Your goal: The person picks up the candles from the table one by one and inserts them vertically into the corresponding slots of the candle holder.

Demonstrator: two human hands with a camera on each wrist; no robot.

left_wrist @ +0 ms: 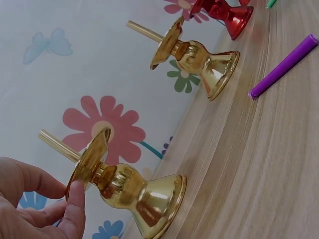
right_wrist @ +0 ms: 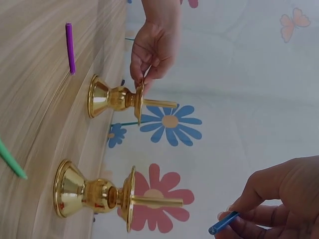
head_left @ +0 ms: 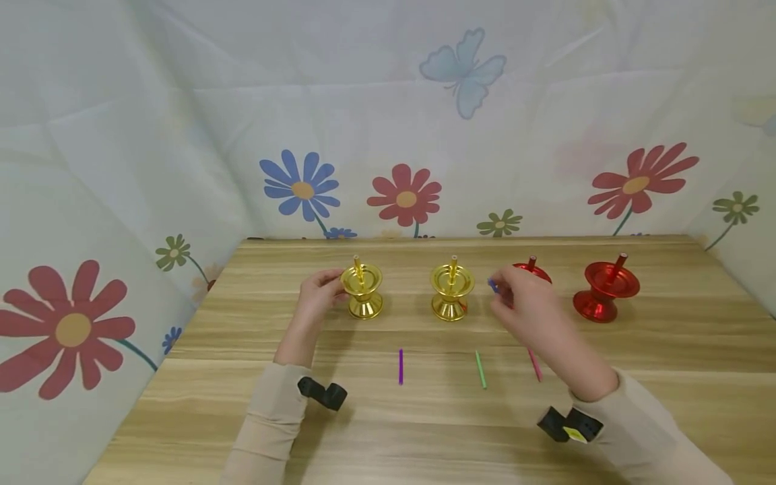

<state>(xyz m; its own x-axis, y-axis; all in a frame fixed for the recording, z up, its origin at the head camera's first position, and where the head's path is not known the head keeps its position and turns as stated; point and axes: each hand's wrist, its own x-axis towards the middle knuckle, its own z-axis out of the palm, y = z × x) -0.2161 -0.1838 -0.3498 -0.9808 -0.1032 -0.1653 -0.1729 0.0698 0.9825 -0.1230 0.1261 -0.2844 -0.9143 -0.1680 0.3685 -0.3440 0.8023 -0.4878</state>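
My left hand [head_left: 318, 293] pinches the dish rim of the leftmost gold candle holder [head_left: 365, 307], thumb and fingers on either side of it. That holder stands upright on the table, with a thin tube rising from its dish. My right hand [head_left: 533, 303] is raised between the second gold candle holder [head_left: 450, 308] and the nearer red candle holder [head_left: 532, 271], which it partly covers in the head view. Between its thumb and fingertips it pinches a thin blue candle [right_wrist: 223, 223], whose end sticks out toward the gold holders.
Another red candle holder [head_left: 597, 306] stands at the right end of the row. In front lie a purple candle [head_left: 401, 367], a green candle [head_left: 481, 369] and a pink candle [head_left: 535, 366] on the wooden table [head_left: 424, 431]. A flower-printed cloth [head_left: 339, 101] hangs behind.
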